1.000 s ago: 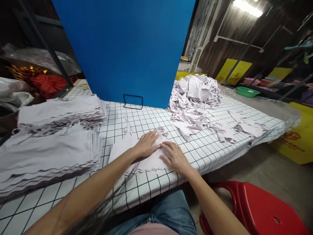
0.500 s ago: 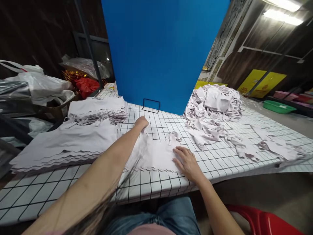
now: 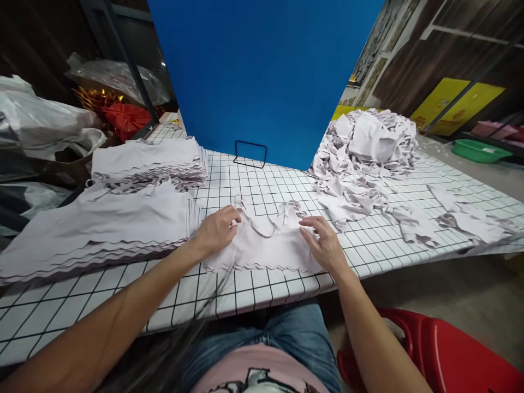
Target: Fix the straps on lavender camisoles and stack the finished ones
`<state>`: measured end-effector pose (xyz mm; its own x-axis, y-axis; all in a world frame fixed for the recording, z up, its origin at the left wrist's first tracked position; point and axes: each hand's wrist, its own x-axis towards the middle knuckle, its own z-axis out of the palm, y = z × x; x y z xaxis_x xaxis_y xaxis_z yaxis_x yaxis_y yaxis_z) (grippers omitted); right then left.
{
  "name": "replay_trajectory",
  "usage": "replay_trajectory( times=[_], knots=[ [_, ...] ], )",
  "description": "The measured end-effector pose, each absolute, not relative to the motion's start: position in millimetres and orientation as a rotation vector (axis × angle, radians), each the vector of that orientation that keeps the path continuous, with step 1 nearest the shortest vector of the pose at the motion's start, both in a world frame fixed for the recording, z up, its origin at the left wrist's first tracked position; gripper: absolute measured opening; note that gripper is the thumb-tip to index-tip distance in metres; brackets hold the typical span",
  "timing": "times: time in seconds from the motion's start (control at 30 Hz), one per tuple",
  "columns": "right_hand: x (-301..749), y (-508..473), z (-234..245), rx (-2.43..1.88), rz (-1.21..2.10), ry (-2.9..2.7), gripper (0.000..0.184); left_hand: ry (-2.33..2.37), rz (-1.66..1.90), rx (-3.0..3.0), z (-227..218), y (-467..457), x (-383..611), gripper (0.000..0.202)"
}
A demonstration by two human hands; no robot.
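A pale lilac camisole (image 3: 266,251) with thin straps and a wavy lower edge lies flat on the table in front of me. My left hand (image 3: 219,229) is at its upper left side, fingers curled and closed on the fabric edge; the fingertips are partly hidden. One strap loops loosely across the top, beside that hand. At the right side of the camisole is my right hand (image 3: 325,245), thumb and fingers apart, resting over the fabric edge. Left of my left hand lies a stack of similar camisoles (image 3: 135,218), with another folded stack (image 3: 147,161) behind it.
A tall blue board (image 3: 262,82) stands across the checked table (image 3: 254,188), a black wire frame (image 3: 250,154) at its foot. A heap of lilac pieces (image 3: 368,142) lies to the right, with loose pieces (image 3: 470,218) nearer. A red chair (image 3: 450,349) is lower right.
My left hand has come back toward me from the camisole's far end, and its strap now lies across the top. My right hand has shifted slightly, fingers less flat. The view has tilted down.
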<state>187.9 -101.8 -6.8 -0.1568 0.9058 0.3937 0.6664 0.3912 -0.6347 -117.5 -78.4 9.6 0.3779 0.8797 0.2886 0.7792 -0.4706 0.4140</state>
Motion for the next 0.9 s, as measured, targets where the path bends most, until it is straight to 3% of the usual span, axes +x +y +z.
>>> replay_trajectory(
  times=[0.13,0.27,0.37,0.47,0.63,0.73,0.9],
  knots=[
    [162.5,-93.4,5.0,-1.352,0.534,-1.972,0.024,1.665,0.769,2.483,-7.5,-70.9,-125.2,0.010],
    [133.1,-76.1,5.0,-1.272,0.331,-2.326,0.023,1.427,0.875,2.642,-18.5,-66.3,-119.3,0.013],
    [117.1,-63.3,2.4,-1.301,0.133,-2.512,0.012,1.332,0.892,2.666,-25.1,-67.3,-117.6,0.016],
    [107.2,-67.8,16.3,-1.274,0.046,-2.536,0.017,1.337,0.866,2.631,-28.6,-67.1,-118.7,0.016],
    [102.9,-89.6,55.5,-0.951,0.708,-2.550,0.025,1.425,0.800,2.614,-27.7,-66.2,-118.9,0.020],
    [102.4,-76.0,49.7,-1.226,1.006,-2.154,0.029,1.463,0.785,2.608,-27.7,-66.1,-118.7,0.024],
    [88.9,-30.4,14.4,-1.425,1.661,-1.552,0.019,1.476,0.761,2.573,-30.0,-65.8,-119.5,0.038]
  ],
)
